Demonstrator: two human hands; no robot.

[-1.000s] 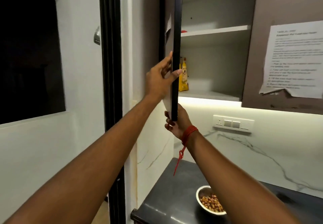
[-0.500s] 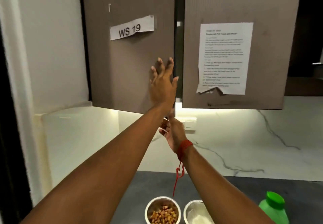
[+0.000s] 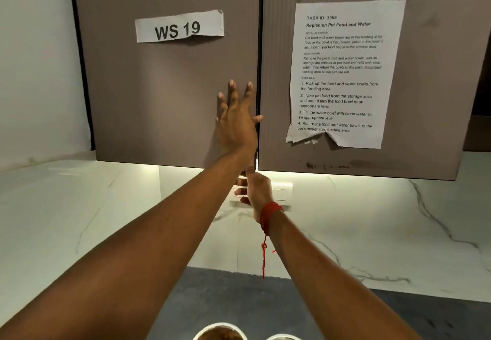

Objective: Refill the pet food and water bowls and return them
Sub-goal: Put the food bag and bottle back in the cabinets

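My left hand (image 3: 236,122) presses flat, fingers straight, against the right edge of the brown left cabinet door (image 3: 164,87), which is closed and labelled "WS 19". My right hand (image 3: 256,191), with a red thread on its wrist, is raised just under the door's bottom corner, one finger touching the underside and the others loosely curled, holding nothing. At the bottom edge the rim of the food bowl (image 3: 220,333) with brown kibble shows on the dark counter (image 3: 265,307), and beside it a sliver of the second bowl (image 3: 283,337). The food bag is hidden behind the doors.
The right cabinet door (image 3: 438,74) carries a taped task sheet (image 3: 342,74). A white wall switch plate (image 3: 281,193) sits behind my right hand on the marble backsplash (image 3: 372,228). A white wall (image 3: 34,60) stands to the left.
The left cabinet door has swung from open to fully closed, hiding the yellow food bag. My left hand went from gripping its edge to pressing its face. The view has tilted up from the bowls.
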